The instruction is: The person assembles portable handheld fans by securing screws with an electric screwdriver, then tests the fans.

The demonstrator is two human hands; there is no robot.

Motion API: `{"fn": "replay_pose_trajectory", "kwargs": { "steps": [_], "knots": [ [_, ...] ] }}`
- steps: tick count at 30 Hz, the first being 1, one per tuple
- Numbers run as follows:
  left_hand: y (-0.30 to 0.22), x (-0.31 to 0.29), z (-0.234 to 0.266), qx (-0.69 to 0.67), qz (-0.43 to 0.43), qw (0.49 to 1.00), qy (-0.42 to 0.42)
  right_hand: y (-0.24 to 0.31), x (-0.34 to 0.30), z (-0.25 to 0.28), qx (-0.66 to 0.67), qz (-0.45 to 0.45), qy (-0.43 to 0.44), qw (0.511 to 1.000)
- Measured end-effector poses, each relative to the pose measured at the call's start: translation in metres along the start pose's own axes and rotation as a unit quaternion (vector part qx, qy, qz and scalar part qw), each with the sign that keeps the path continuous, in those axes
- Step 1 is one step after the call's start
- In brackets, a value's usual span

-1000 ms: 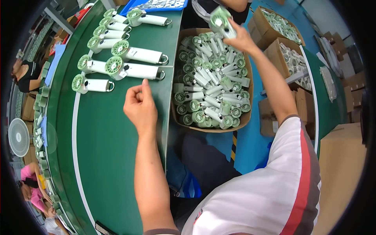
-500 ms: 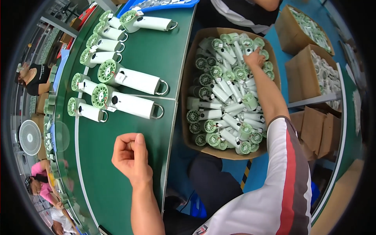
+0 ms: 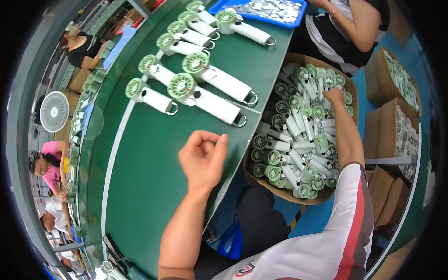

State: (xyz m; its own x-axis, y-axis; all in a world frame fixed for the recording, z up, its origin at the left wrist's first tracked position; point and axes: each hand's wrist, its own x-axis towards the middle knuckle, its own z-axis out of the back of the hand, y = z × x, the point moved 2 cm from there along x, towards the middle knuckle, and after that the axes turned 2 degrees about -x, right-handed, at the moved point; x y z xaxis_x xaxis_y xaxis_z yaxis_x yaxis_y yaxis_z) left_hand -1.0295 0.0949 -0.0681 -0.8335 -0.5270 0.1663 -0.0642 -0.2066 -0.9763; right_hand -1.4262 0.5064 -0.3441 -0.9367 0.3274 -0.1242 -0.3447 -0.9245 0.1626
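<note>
Pale green and white plastic fan bodies (image 3: pixel 293 125) heap in a cardboard carton (image 3: pixel 298 199) in the head view, where the fingertips of the right hand (image 3: pixel 333 95) are hard to make out, so I cannot tell whether it pinches one; their round heads are slotted, handles smooth and tubular, some with metal loops. Near more fan bodies on the green table (image 3: pixel 140 186), the left hand (image 3: pixel 201 161) is curled into a loose fist
</note>
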Motion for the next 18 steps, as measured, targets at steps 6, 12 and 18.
{"fn": "replay_pose_trajectory", "kwargs": {
  "steps": [6,12,18],
  "knots": [
    [0.009,-0.004,0.007,-0.014,-0.023,1.0,0.003,0.111,-0.155,0.165,0.183,0.315,-0.328,0.872],
    [0.014,-0.001,0.009,-0.033,-0.059,0.998,-0.004,0.224,-0.35,0.241,0.193,0.554,-0.129,0.8],
    [0.028,0.01,0.017,-0.124,-0.031,0.991,-0.027,0.291,-0.389,0.221,0.02,0.525,-0.029,0.85]
  ]
}}
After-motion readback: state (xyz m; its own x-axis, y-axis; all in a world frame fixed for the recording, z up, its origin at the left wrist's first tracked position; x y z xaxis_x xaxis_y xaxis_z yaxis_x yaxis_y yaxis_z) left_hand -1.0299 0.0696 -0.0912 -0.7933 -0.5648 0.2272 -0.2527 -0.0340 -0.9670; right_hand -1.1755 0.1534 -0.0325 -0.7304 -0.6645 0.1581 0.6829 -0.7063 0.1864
